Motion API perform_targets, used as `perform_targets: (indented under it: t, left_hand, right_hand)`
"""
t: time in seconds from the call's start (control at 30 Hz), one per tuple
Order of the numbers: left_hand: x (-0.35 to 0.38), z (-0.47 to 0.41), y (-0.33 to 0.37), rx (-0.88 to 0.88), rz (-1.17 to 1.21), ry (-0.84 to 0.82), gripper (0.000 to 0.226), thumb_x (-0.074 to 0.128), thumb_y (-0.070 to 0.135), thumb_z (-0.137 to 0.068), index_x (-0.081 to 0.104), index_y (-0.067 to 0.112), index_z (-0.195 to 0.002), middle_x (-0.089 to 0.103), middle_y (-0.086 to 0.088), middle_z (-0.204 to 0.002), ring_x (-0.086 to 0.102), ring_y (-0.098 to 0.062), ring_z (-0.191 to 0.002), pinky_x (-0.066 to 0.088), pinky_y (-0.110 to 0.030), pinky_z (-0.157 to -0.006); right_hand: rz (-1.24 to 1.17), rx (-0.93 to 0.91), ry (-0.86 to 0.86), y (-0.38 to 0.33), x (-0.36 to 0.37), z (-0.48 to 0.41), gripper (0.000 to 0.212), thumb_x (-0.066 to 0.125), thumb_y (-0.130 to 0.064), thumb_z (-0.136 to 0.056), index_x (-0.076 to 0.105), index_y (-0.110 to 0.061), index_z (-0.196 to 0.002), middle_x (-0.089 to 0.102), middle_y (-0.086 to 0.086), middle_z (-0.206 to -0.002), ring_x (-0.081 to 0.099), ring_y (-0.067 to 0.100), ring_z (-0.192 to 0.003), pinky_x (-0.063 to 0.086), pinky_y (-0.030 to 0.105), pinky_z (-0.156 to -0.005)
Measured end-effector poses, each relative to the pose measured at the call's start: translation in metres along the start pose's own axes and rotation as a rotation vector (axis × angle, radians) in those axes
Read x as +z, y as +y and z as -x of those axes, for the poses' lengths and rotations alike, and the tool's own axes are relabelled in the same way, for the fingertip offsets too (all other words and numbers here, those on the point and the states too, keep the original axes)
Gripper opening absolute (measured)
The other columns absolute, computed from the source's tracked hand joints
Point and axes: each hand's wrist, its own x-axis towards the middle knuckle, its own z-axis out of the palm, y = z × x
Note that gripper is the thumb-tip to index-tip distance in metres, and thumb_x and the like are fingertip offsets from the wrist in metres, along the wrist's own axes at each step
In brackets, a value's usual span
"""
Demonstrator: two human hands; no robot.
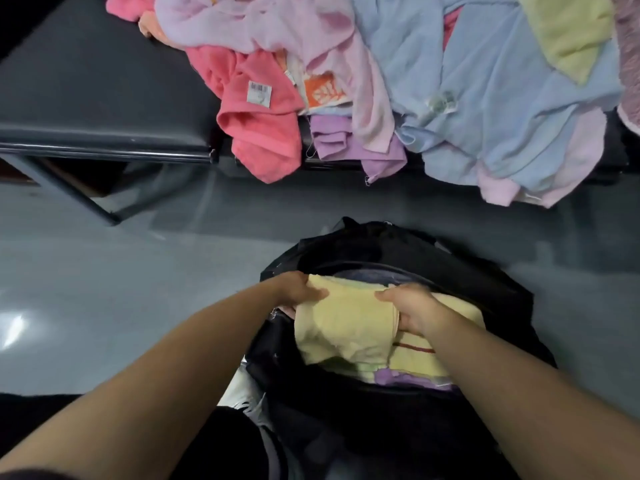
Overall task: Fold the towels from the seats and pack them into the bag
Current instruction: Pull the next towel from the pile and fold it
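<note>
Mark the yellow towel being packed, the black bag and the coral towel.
yellow towel [346, 327], head view, middle of its folded top face.
black bag [363, 244], head view, far wall beyond the opening.
coral towel [266, 143], head view, its hanging lower fold.

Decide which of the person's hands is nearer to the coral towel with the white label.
Left. The left hand grips the yellow towel nearly below the coral towel; the right hand grips it farther right.

Bag mouth packed with towels (nearly brimful); floor beyond lies open
</note>
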Motion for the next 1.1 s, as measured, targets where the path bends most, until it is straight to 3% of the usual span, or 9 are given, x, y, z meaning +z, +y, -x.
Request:
perform_targets:
  t: [0.13, 0.2, 0.33, 0.47, 0.6, 0.77, 0.9, 1.0, 1.1]
  left_hand:
    - [0.013, -0.03, -0.017, 0.019, -0.107, 0.157, 0.063, 0.071, 0.048, -0.09, 0.054, 0.008, -0.135, 0.062, -0.009, -0.133, 0.061, -0.027, -0.117, 0.051, -0.036, -0.095]
    - [0.022, -0.04, -0.03, -0.03, -0.145, 0.117, 0.062, 0.075, 0.043, -0.087, 0.055, 0.005, -0.133, 0.061, -0.011, -0.132, 0.058, -0.028, -0.119, 0.048, -0.035, -0.096]
    - [0.034, -0.05, -0.048, -0.122, -0.235, 0.117, 0.066, 0.071, 0.039, -0.091, 0.048, 0.001, -0.14, 0.053, -0.016, -0.142, 0.051, -0.031, -0.13, 0.042, -0.036, -0.103]
    - [0.045, -0.053, -0.047, -0.129, -0.259, 0.084, 0.065, 0.064, 0.043, -0.096, 0.048, 0.0, -0.142, 0.05, -0.016, -0.146, 0.049, -0.03, -0.133, 0.039, -0.032, -0.104]
    - [0.051, -0.046, -0.048, -0.147, -0.292, 0.059, 0.059, 0.061, 0.042, -0.098, 0.053, 0.001, -0.139, 0.051, -0.015, -0.145, 0.049, -0.029, -0.132, 0.039, -0.031, -0.101]
    - [0.052, -0.021, -0.048, -0.194, -0.329, -0.009, 0.05, 0.062, 0.034, -0.099, 0.055, 0.0, -0.135, 0.059, -0.012, -0.128, 0.055, -0.021, -0.102, 0.043, -0.025, -0.077]
    - [0.039, -0.004, -0.027, -0.132, -0.461, 0.026, 0.05, 0.056, 0.042, -0.1, 0.058, 0.0, -0.126, 0.07, -0.016, -0.114, 0.066, -0.031, -0.107, 0.049, -0.034, -0.088]
    - [0.017, 0.017, 0.014, -0.036, -0.509, -0.001, 0.037, 0.055, 0.036, -0.1, 0.068, 0.002, -0.107, 0.075, -0.016, -0.108, 0.068, -0.026, -0.084, 0.054, -0.033, -0.079]
    - [-0.013, 0.055, 0.07, 0.113, -0.583, 0.029, 0.032, 0.054, 0.029, -0.101, 0.071, 0.004, -0.093, 0.074, -0.008, -0.088, 0.06, -0.017, -0.064, 0.049, -0.024, -0.063]
  right_hand:
    - [0.063, -0.083, 0.142, -0.007, 0.017, 0.012, 0.06, 0.077, -0.027, -0.091, 0.05, -0.006, -0.14, 0.059, 0.01, -0.129, 0.059, 0.034, -0.116, 0.05, 0.045, -0.097]
    - [0.174, -0.069, 0.13, 0.003, 0.018, 0.009, 0.065, 0.076, -0.03, -0.091, 0.046, -0.006, -0.143, 0.057, 0.01, -0.122, 0.06, 0.033, -0.113, 0.051, 0.045, -0.098]
    - [0.493, -0.019, 0.111, 0.027, 0.017, 0.008, 0.047, 0.071, -0.029, -0.094, 0.05, -0.004, -0.128, 0.06, 0.011, -0.108, 0.059, 0.027, -0.091, 0.049, 0.034, -0.074]
    - [0.582, -0.012, 0.095, 0.032, 0.021, 0.01, 0.037, 0.068, -0.03, -0.095, 0.057, -0.003, -0.118, 0.065, 0.013, -0.109, 0.061, 0.026, -0.088, 0.048, 0.033, -0.069]
    - [0.633, -0.004, 0.083, 0.032, 0.019, 0.016, 0.029, 0.068, -0.026, -0.097, 0.06, 0.0, -0.109, 0.061, 0.009, -0.089, 0.056, 0.02, -0.071, 0.044, 0.028, -0.058]
    - [0.636, 0.053, 0.023, 0.034, 0.01, 0.027, 0.017, 0.068, -0.015, -0.093, 0.059, -0.002, -0.1, 0.056, 0.009, -0.077, 0.053, 0.021, -0.064, 0.042, 0.027, -0.053]
    - [0.793, -0.035, 0.057, 0.018, 0.01, 0.046, 0.018, 0.062, -0.019, -0.096, 0.054, -0.009, -0.084, 0.058, 0.007, -0.076, 0.059, 0.023, -0.067, 0.046, 0.028, -0.055]
    - [0.878, -0.131, 0.088, -0.021, 0.002, 0.063, 0.005, 0.053, -0.013, -0.094, 0.054, -0.01, -0.091, 0.058, 0.008, -0.074, 0.058, 0.026, -0.063, 0.043, 0.026, -0.051]
    - [0.838, -0.216, 0.097, -0.074, -0.009, 0.089, 0.018, 0.056, -0.01, -0.091, 0.066, 0.003, -0.098, 0.07, 0.022, -0.081, 0.067, 0.034, -0.067, 0.06, 0.044, -0.065]
